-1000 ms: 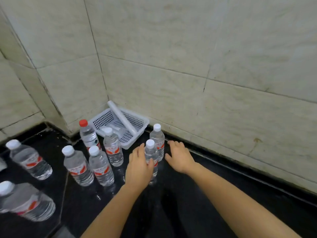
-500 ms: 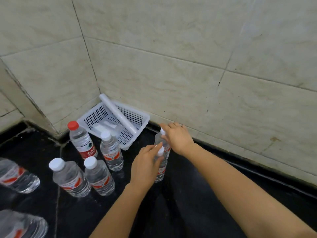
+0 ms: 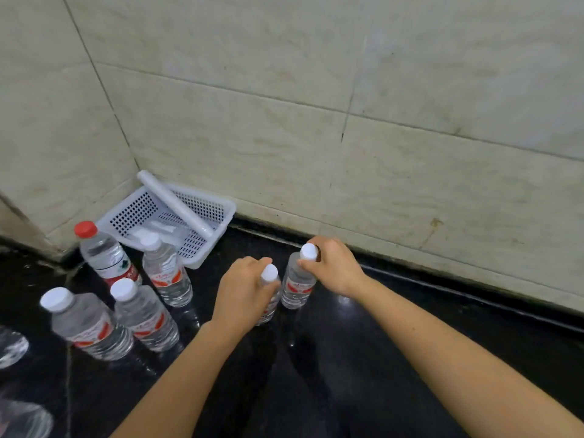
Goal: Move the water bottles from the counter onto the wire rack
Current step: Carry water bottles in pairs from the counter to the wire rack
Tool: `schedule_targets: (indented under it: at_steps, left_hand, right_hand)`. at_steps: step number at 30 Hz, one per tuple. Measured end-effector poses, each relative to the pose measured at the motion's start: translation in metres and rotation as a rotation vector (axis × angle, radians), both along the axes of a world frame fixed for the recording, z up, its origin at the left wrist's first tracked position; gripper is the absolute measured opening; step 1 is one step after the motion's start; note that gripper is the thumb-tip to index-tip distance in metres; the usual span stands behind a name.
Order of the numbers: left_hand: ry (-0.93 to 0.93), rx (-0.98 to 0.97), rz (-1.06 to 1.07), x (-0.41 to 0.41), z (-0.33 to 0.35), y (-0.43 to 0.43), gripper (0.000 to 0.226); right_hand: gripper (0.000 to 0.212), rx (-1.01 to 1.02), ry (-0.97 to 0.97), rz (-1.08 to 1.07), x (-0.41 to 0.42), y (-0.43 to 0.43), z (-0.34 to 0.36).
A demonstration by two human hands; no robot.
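Two small clear water bottles with white caps and red labels stand side by side on the black counter (image 3: 395,336). My left hand (image 3: 243,292) is wrapped around the nearer bottle (image 3: 268,276), covering most of its body. My right hand (image 3: 335,267) grips the farther bottle (image 3: 297,286) at its neck, just under the cap. Further left stand a red-capped bottle (image 3: 104,257) and three white-capped bottles (image 3: 166,273) (image 3: 142,314) (image 3: 85,324). No wire rack is in view.
A white perforated plastic basket (image 3: 202,203) with a white roll (image 3: 173,203) lying across it sits in the corner against the tiled wall (image 3: 316,121). More bottles are cut off at the left edge (image 3: 12,346) (image 3: 22,418).
Both hands have closed on the two bottles: the left moved from beside its bottle to around it, and the right came from the counter onto the farther bottle's neck. The view shifted right.
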State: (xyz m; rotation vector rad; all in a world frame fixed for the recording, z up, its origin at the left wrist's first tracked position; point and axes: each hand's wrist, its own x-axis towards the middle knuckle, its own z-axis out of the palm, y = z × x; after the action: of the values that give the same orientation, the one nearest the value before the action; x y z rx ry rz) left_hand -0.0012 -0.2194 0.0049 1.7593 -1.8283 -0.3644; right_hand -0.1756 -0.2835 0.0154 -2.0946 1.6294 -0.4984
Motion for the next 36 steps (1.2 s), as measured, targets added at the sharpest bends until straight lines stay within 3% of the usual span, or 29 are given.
schedule_targets:
  at_steps: [4,9,16,21,25,30,36]
  left_hand:
    - [0.008,-0.020,-0.063,-0.038,0.020,0.024,0.022]
    - [0.108,0.027,-0.169,-0.109,0.042,0.074,0.038]
    - [0.191,0.014,-0.273,-0.248,0.063,0.152,0.035]
    - [0.241,-0.038,-0.348,-0.354,0.086,0.207,0.048]
    - [0.339,-0.064,-0.435,-0.433,0.114,0.248,0.037]
    - [0.423,-0.034,-0.612,-0.524,0.142,0.282,0.024]
    - [0.544,-0.082,-0.760,-0.623,0.185,0.303,0.031]
  right_hand:
    - [0.025,0.067,-0.035,-0.054,-0.061,0.042,0.020]
    - [0.023,0.085,-0.051,-0.135,-0.153,0.115,0.042]
    - [0.016,0.005,-0.098,-0.227,-0.291,0.226,0.068]
    - [0.017,-0.075,-0.104,-0.306,-0.389,0.307,0.092]
    - [0.029,-0.136,-0.087,-0.425,-0.457,0.365,0.115]
    - [0.025,-0.210,-0.072,-0.562,-0.533,0.425,0.146]
    - [0.026,-0.351,-0.096,-0.701,-0.623,0.471,0.190]
